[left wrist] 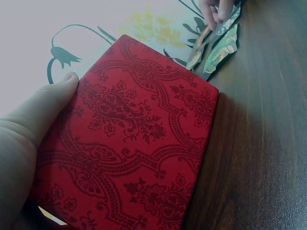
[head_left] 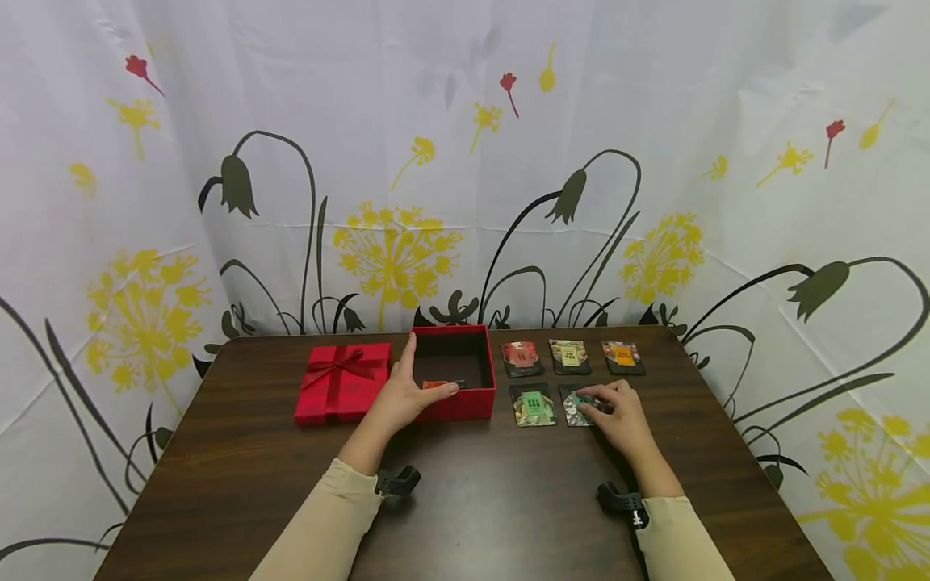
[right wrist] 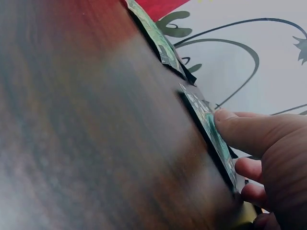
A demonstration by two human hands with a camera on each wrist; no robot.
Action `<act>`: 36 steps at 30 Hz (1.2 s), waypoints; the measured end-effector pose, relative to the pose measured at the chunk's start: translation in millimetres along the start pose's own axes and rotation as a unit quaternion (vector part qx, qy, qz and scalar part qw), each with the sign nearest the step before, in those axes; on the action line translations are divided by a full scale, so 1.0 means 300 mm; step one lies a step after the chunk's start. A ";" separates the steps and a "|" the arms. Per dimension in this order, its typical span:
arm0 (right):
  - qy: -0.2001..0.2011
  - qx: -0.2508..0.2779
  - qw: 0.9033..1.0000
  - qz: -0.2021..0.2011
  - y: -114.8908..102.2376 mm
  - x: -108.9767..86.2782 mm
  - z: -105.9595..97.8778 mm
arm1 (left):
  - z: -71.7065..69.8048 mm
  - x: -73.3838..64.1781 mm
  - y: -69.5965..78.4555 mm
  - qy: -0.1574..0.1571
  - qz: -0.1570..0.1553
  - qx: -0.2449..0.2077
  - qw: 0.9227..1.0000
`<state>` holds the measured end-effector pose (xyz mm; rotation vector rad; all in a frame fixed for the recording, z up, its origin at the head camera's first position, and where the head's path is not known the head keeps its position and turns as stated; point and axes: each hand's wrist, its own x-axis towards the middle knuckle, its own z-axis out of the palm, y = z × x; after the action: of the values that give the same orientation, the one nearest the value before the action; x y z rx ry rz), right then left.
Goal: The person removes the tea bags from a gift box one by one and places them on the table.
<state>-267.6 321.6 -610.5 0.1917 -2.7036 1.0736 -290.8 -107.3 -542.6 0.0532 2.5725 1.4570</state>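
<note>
My left hand (head_left: 402,395) grips the near left corner of an open red gift box (head_left: 465,403), its thumb over the near rim and its fingers along the left side. In the left wrist view the patterned red wall of that box fills the middle. Inside it lies an orange-red packet (head_left: 441,384), partly hidden by the near wall. My right hand (head_left: 619,411) is over a flat packet with a green label (head_left: 570,413), thumb and fingertips spread across it. The packet lies on the table and is partly covered by the fingers.
A red lid (head_left: 345,383) with a ribbon bow lies left of the box. Beside the right hand's packet is a light green packet (head_left: 534,407). Behind are a red packet (head_left: 521,359), a yellow one (head_left: 570,357) and an orange one (head_left: 622,357). A flowered curtain hangs behind the table.
</note>
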 end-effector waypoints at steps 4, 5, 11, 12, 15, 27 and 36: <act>0.003 -0.002 1.000 0.001 0.009 -0.003 0.006 | -0.001 -0.002 -0.001 -0.002 -0.001 0.001 1.000; 0.004 -0.001 1.000 0.001 0.010 -0.004 0.007 | -0.002 -0.002 0.000 -0.002 -0.001 0.001 1.000; 0.005 0.012 1.000 0.002 0.012 0.006 0.004 | -0.006 -0.003 0.009 -0.002 0.000 -0.002 1.000; 0.004 0.014 1.000 0.003 0.013 0.006 0.004 | -0.006 -0.004 0.009 -0.002 -0.002 -0.001 1.000; 0.007 0.025 1.000 0.006 0.014 0.003 0.003 | -0.004 -0.006 0.008 -0.003 -0.007 0.001 1.000; 0.080 0.091 0.991 0.051 0.013 -0.014 0.003 | 0.005 -0.009 -0.008 -0.003 0.001 -0.009 1.000; 0.113 0.152 0.978 0.089 -0.022 -0.016 -0.009 | 0.003 -0.003 0.003 0.006 0.003 -0.005 1.000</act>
<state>-261.1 318.8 -605.5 -0.1186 -2.3805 1.4622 -289.6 -106.2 -542.3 0.0503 2.5755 1.4776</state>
